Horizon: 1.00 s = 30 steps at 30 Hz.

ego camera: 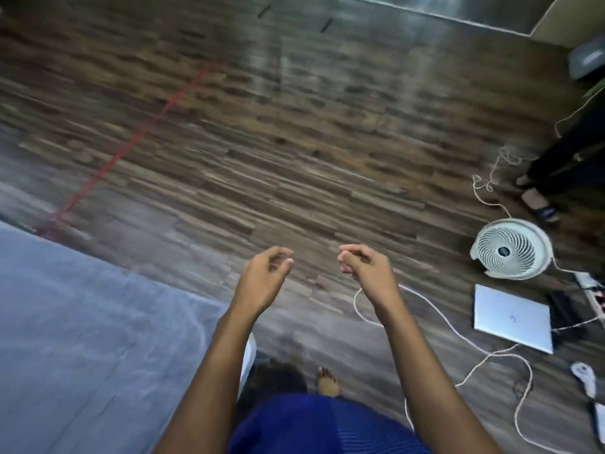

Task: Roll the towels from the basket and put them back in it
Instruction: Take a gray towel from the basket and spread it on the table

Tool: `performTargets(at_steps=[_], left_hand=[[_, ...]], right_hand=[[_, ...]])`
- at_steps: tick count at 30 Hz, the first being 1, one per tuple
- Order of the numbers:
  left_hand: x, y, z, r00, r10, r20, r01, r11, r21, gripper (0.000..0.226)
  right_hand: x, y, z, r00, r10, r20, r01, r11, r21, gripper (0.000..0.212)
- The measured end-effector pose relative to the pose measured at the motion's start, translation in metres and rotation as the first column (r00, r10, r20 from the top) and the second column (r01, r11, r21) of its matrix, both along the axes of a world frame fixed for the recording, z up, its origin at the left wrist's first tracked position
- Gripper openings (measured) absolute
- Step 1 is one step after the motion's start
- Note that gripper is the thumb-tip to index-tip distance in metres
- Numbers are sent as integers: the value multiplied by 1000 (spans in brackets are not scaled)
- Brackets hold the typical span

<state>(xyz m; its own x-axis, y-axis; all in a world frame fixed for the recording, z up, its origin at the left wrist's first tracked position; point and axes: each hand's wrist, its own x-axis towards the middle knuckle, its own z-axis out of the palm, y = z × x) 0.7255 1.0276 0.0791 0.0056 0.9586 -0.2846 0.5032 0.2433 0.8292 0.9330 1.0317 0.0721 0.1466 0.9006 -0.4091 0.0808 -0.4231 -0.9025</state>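
1. No towels and no basket anywhere in this view; both out of sight, so nothing yet within reach to grasp.
2. At 6 o'clock from centre, left hand [263,278] raised over the wooden floor [294,126]: fingers [284,258] loosely curled, thumb a little apart, holding nothing.
3. Just beside it toward 3 o'clock, not touching, right hand [363,270]: fingers [347,254] curled closer, tips near the thumb, with nothing visible between them.
4. Under the right wrist, a white cord [355,301] lying on the floor, seemingly not held.
5. At 8 o'clock, a grey surface [82,322], soft-looking; too blurred to tell whether bed or rug.
6. At 3 to 4 o'clock, a white fan [510,249] and a closed laptop [512,317]; at 2 o'clock, another person's legs [563,158].
7. Handling, judged from the task alone: towels most likely light, soft and limp, neither fragile nor slippery, sagging and bunching when lifted from one point.
8. Best taken by two corners of a short edge, one per hand, then spread flat before rolling.
9. Rolling probably calls for flat palms and even pressure from one end, keeping tension so the roll stays tight.
10. For the return to the basket, a grip round the middle of the roll, loose end tucked underneath to stop unwinding.
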Motion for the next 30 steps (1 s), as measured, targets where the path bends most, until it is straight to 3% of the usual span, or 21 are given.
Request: performTargets(at_steps=[8,17,21,27,30], left_hand=[[-36,166,-7,994,101,44,-103,994,26,15],[-149,322,7,942,333,32,-334,941,51,11],[-212,337,18,809,587,-33,-581,806,114,11],[-315,317,9,460,877,-136,-872,475,116,16],[-353,303,4,220,964,-149,-959,242,151,12]], right_hand=[[-23,193,5,977,188,99,-190,982,4,18],[-154,407,15,877,470,103,-472,881,-4,17],[-248,464,17,733,664,144,-673,739,19,19],[-426,505,6,355,931,86,-935,353,35,19],[-508,509,-5,146,986,75,-989,146,2,13]])
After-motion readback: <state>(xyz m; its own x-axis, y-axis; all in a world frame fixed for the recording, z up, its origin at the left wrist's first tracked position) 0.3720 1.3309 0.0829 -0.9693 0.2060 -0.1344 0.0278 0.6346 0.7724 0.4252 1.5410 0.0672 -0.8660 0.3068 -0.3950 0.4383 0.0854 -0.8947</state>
